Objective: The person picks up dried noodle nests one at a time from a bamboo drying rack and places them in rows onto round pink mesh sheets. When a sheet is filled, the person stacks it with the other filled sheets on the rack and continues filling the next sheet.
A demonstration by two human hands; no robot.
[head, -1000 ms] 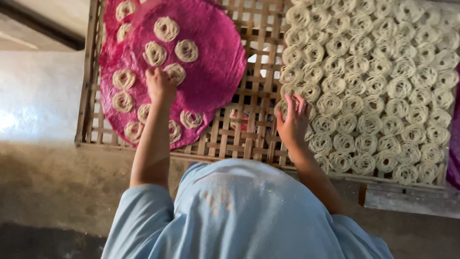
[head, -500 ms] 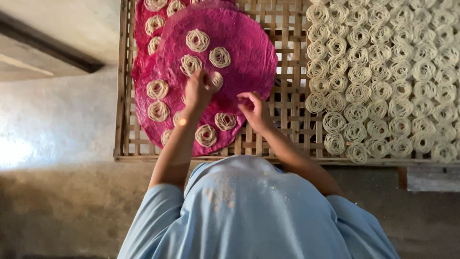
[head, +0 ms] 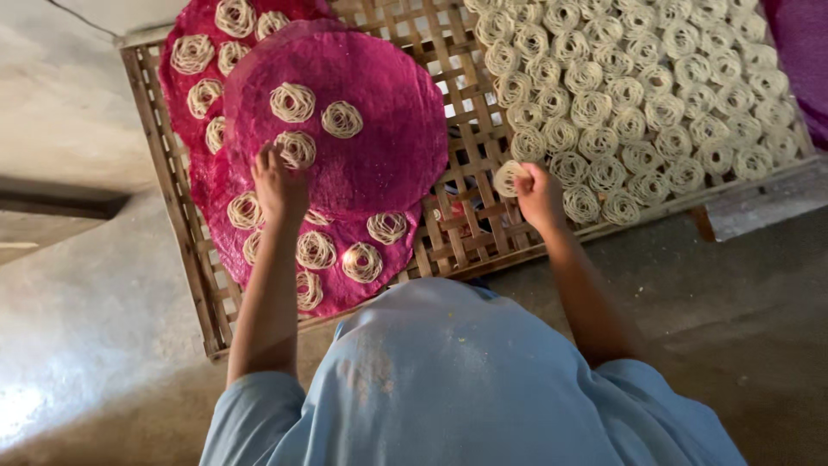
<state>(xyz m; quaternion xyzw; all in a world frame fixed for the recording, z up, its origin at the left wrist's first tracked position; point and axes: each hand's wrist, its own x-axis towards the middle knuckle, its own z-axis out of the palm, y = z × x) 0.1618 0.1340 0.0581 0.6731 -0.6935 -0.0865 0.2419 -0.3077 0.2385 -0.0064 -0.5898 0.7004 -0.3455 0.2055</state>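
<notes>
Presently, an inventory taken from the bamboo rack (head: 470,226), which lies flat on the grey floor (head: 759,293) in front of me.

Item: my right hand (head: 539,194), over the rack's near middle slats, clenched on one pale noodle coil (head: 507,178). The coil sticks out to the left of my knuckles, lifted off the slats, just beside the nearest row of the laid-out coils.

Item: my left hand (head: 278,185), fingers spread and released, pressing down on the top pink mat (head: 379,147) at its near left edge. It grasps nothing. A coil (head: 296,148) lies on the mat just beyond my fingertips, seemingly touching them.

Item: top pink mat, round, on the rack's left half, bearing three coils near its left part, the remainder bare.

Item: lower pink mats (head: 345,285), stacked beneath and offset toward the rack's left and near edges, each showing coils around the parts not covered.

Item: field of bare coils (head: 638,95), many rows packed close, filling the rack's right half directly on the slats.

Item: purple cloth (head: 806,52), past the rack's far right corner, only partly in view.

Item: my pale blue shirt (head: 466,380), at the rack's near edge, hiding the ground beneath.
</notes>
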